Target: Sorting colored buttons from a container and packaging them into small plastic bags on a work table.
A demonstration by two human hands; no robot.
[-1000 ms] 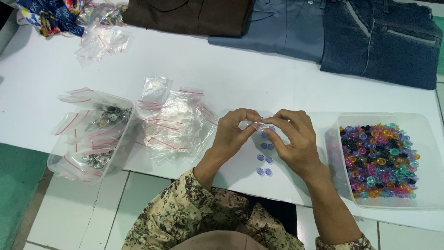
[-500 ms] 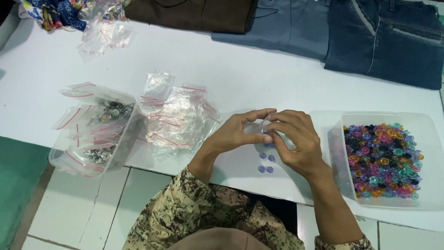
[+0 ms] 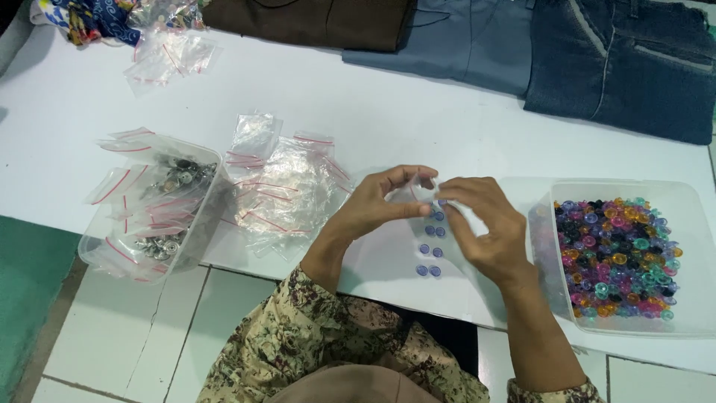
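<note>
Both hands meet over the white table (image 3: pixel 358 97): I see the left hand (image 3: pixel 377 205) and right hand (image 3: pixel 485 227) pinching a small clear bag (image 3: pixel 424 186) between their fingertips. Just below it, purple buttons (image 3: pixel 430 250) lie in pairs on the table. Right of the hands sits a clear tub (image 3: pixel 697 224) full of coloured buttons (image 3: pixel 615 257). To the left, a heap of empty bags (image 3: pixel 287 190), then another tub (image 3: pixel 112 254) holding filled bags. Folded jeans (image 3: pixel 623 63) lie at the far edge.
</note>
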